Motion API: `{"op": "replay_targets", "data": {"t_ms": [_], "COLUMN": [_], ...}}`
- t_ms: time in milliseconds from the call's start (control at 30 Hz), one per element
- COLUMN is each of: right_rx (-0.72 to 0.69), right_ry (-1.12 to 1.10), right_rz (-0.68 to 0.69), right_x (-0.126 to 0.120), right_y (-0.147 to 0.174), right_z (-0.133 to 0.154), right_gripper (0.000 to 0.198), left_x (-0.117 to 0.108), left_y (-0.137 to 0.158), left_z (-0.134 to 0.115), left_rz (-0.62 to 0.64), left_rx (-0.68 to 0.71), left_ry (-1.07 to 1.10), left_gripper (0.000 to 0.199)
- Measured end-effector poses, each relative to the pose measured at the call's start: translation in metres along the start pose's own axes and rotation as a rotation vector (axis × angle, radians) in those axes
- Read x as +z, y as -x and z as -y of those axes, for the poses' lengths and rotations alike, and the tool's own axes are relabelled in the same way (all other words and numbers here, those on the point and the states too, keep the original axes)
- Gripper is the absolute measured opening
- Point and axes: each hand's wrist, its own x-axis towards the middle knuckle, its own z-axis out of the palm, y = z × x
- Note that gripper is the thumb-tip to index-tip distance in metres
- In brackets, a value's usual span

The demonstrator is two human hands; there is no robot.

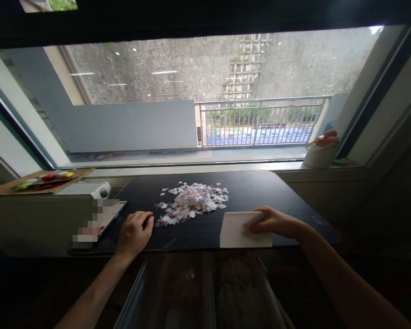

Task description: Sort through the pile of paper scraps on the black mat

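A loose pile of small square paper pieces (pixel 193 201), white with pinkish ones among them, lies on the dark tabletop (pixel 260 189). My right hand (pixel 265 220) grips a flat white scraper (pixel 234 230) by its right side. The scraper is a thin plate with rounded upper corners and a straight lower edge, close to the table's near edge and apart from the pile. Left of the pile, my left hand (pixel 134 232) rests on the table with its fingers curled in, and nothing shows in it.
A partly blurred flat item (pixel 106 219) lies at the table's left end. Beyond it stand a white heater (pixel 85 188) and a brown sheet (pixel 7 183) with colourful items. A white container (pixel 319 155) stands on the right sill. Below the near edge is a clear plastic bin (pixel 130 297).
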Motion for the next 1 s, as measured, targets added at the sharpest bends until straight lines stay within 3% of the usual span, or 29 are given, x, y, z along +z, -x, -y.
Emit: {"op": "replay_targets", "data": {"t_ms": [100,167,233,333,433,667,867,1000], "right_rx": [0.019,-0.016,-0.043,-0.040,-0.041,-0.053,-0.032,-0.052], "right_ry": [0.054,0.045,0.010,-0.007,-0.008,-0.062,-0.037,0.000], "right_rz": [0.026,-0.016,-0.085,-0.155,-0.166,-0.232,-0.237,-0.230], "right_x": [-0.003,-0.005,-0.007,-0.008,-0.007,-0.006,-0.002,-0.005], "right_y": [0.005,0.008,0.009,0.009,0.010,0.010,0.010,0.010], "right_z": [-0.002,-0.004,-0.006,-0.007,-0.008,-0.013,-0.008,-0.012], "right_gripper": [0.023,0.026,0.030,0.033,0.032,0.033,0.030,0.034], "left_x": [-0.013,-0.023,-0.032,-0.038,-0.035,-0.028,-0.041,-0.051], "left_y": [0.000,0.004,0.010,0.020,0.027,0.035,0.031,0.044], "left_z": [-0.019,-0.046,-0.081,-0.129,-0.153,-0.149,-0.155,-0.117], "left_rz": [-0.032,0.016,0.162,0.489,0.588,0.581,0.647,0.530], "left_rx": [0.025,0.076,0.170,0.307,0.328,0.343,0.337,0.346], "left_ry": [0.041,0.119,0.291,0.452,0.410,0.329,0.361,0.273], "left_gripper": [0.029,0.028,0.026,0.026,0.028,0.039,0.034,0.041]}}
